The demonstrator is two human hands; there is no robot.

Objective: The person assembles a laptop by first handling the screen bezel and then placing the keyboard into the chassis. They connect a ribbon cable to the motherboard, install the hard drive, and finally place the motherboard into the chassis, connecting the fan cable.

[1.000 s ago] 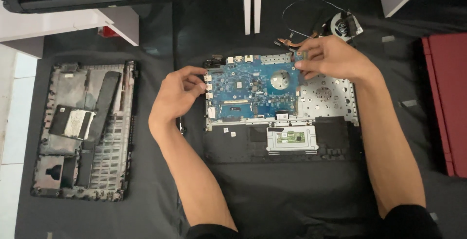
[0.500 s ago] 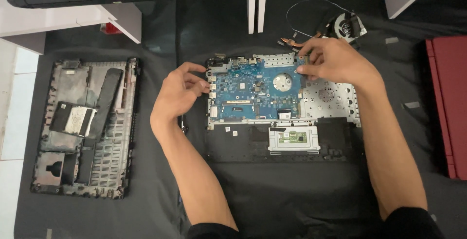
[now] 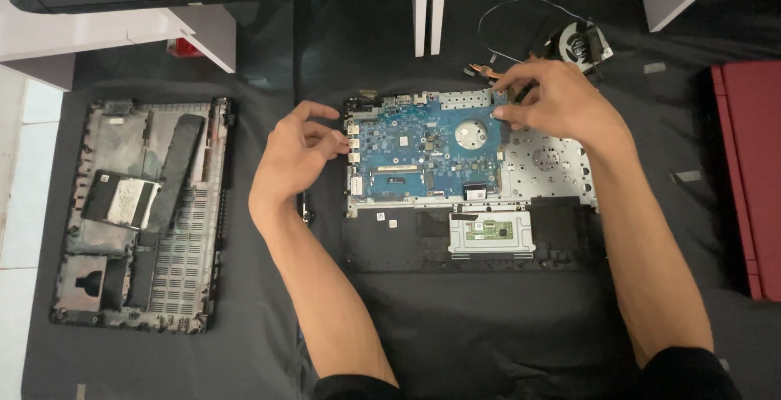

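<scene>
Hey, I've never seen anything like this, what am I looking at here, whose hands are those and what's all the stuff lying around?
This is one view from a camera worn on a person's head, looking down at their own bare hands. On a black cloth lies an opened laptop with its blue circuit board exposed. The left hand touches the board's left edge; the right hand pinches its upper right corner. To the left lies the removed bottom cover. A small fan with wires sits at the top right, and a red case at the right edge.

Removed bottom cover (image 3: 138, 213) at left, cooling fan (image 3: 579, 44) at upper right, red case (image 3: 752, 172) at right edge.
</scene>
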